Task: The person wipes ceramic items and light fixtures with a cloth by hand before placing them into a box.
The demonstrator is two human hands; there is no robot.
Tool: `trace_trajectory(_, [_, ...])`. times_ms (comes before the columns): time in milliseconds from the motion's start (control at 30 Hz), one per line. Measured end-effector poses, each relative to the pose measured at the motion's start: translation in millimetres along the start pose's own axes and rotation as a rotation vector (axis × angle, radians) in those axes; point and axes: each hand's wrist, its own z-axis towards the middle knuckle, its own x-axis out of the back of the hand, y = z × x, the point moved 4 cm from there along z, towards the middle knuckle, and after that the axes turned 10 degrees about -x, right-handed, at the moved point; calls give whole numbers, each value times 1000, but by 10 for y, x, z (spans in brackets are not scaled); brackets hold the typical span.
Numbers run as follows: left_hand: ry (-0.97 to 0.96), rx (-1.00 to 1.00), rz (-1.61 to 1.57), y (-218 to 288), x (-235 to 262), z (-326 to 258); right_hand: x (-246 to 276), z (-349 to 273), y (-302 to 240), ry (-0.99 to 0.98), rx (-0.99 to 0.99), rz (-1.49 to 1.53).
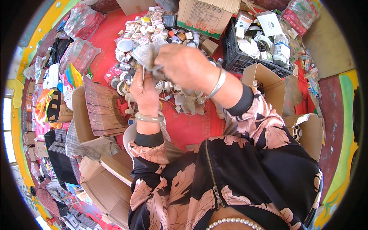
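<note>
My left hand [143, 92] and my right hand [186, 65] meet in the upper middle of the head view, both closed on a small pale grey, crumpled piece of wrapping or cloth [147, 53]. What lies inside it is hidden by my fingers. A pale bangle sits on my left wrist and a silver one on my right. Right below and behind my hands lies a heap of small round metal and white fittings [180, 100] on a red mat [191, 124].
A black plastic crate [239, 57] full of boxed parts stands at the upper right. Open cardboard boxes stand at the right [274, 86], lower right [312, 134] and left [78, 115]. A printed carton [205, 17] stands at the top. Plastic bags [80, 53] lie at the left.
</note>
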Motion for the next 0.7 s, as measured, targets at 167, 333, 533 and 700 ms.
trace_trajectory(167, [312,190,-398,13,142,114,354,29,936,233,-383,-212])
trace_trajectory(333, [352,233,-402,-121,127,108,415,28,952,116,-602,739])
trace_trajectory(533, [305,186,-313,-171,40,88,-68,59,244,-22,-254,393])
trace_trajectory(700, [289,339,-367,-219,9,-31,-599,-124,208,32,-162,212])
